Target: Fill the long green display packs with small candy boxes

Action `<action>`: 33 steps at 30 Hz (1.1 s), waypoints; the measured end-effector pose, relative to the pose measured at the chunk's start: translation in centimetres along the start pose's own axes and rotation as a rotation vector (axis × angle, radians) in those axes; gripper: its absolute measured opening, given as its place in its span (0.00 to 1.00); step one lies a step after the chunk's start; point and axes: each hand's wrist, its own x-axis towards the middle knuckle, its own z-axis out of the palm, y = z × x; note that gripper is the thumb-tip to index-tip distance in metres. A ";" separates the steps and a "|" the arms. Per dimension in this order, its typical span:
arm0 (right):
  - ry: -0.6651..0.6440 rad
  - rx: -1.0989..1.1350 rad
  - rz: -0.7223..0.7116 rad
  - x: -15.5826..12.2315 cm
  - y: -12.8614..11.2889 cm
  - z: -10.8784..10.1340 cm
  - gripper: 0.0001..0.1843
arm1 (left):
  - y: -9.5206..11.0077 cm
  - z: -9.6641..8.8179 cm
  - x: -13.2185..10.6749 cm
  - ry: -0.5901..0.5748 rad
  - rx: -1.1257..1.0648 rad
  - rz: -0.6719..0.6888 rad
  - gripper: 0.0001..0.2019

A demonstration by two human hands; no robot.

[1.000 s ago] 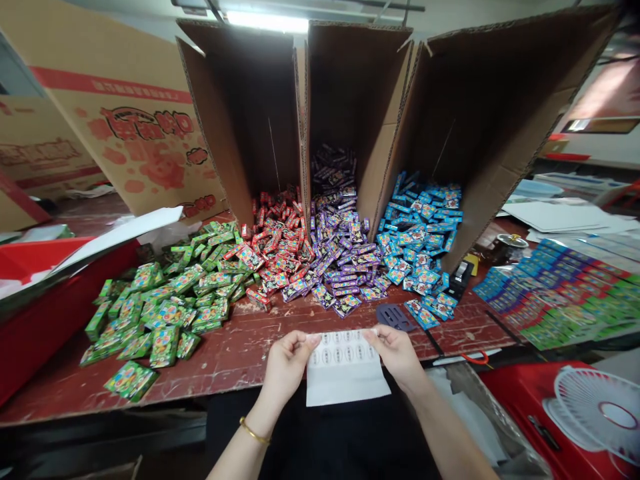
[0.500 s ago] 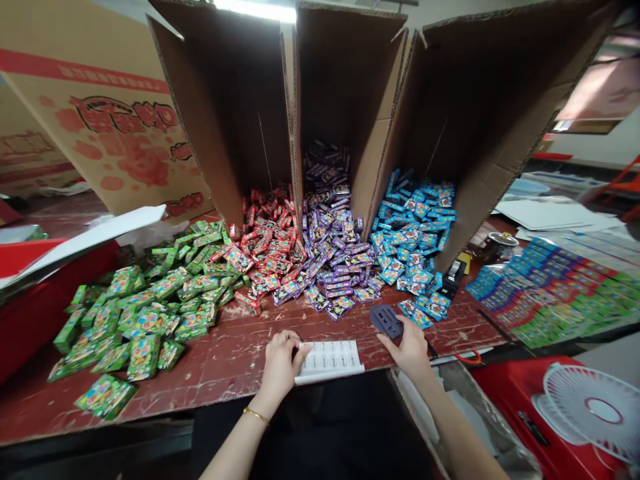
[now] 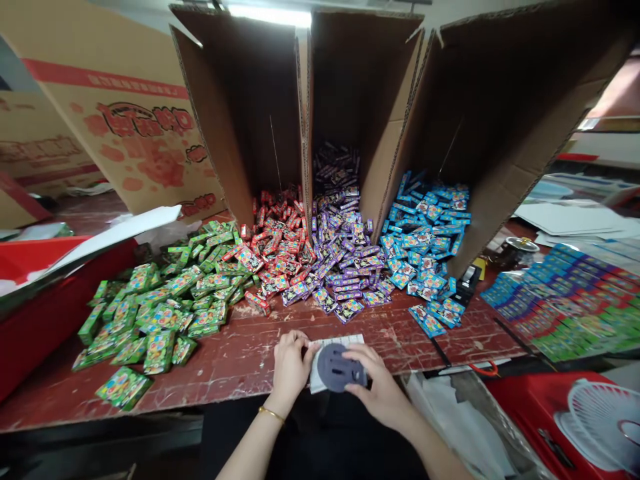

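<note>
In the head view, my left hand [image 3: 291, 360] is closed at the left edge of a white sheet of printed labels [image 3: 356, 339], thumb against fingers. The sheet lies at the table's front edge. My right hand [image 3: 375, 380] grips a dark grey round disc with slots [image 3: 333, 367] by its right side. The disc covers most of the sheet; whether it touches the paper I cannot tell. Beyond my hands lie heaps of small candy packets: green packets [image 3: 160, 350] at left, red packets [image 3: 275, 283], purple packets [image 3: 349, 308] and blue packets [image 3: 427, 320] at right.
Three tall open cartons [image 3: 393, 143] stand behind the heaps. A printed carton [image 3: 145, 143] and a red bin [image 3: 65, 307] are at left. Strips of coloured packets [image 3: 565, 293] lie at right, above a white fan-like basket [image 3: 607, 420] and scissors with orange handles [image 3: 485, 369].
My right hand has brought the grey disc leftward from the table beside the blue packets to over the label sheet. My left hand stays at the sheet's left edge. The view has shifted slightly.
</note>
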 end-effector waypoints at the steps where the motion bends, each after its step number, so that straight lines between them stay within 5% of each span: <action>1: -0.001 -0.012 0.019 -0.2 0.2 0.7 0.22 | 0.1 -0.1 0.0 0.000 0.002 0.006 0.10; 6: 0.079 -0.025 0.015 -0.3 1.9 1.8 0.20 | 0.2 -0.1 0.1 0.007 0.012 0.019 0.09; 11: 0.008 -0.047 0.015 0.2 1.6 1.0 0.21 | 0.2 0.2 0.7 -0.010 0.012 0.033 0.09; 21: 0.118 0.009 -0.005 0.0 3.5 -0.9 0.19 | 0.7 1.1 1.4 -0.025 -0.001 0.050 0.09; 28: 0.422 0.060 -0.057 0.5 1.5 -4.4 0.21 | 2.2 2.5 1.1 -0.019 -0.019 0.020 0.09; 33: 0.188 -0.022 -0.018 -1.2 1.9 -4.3 0.21 | 3.4 3.1 1.0 -0.028 -0.024 0.030 0.09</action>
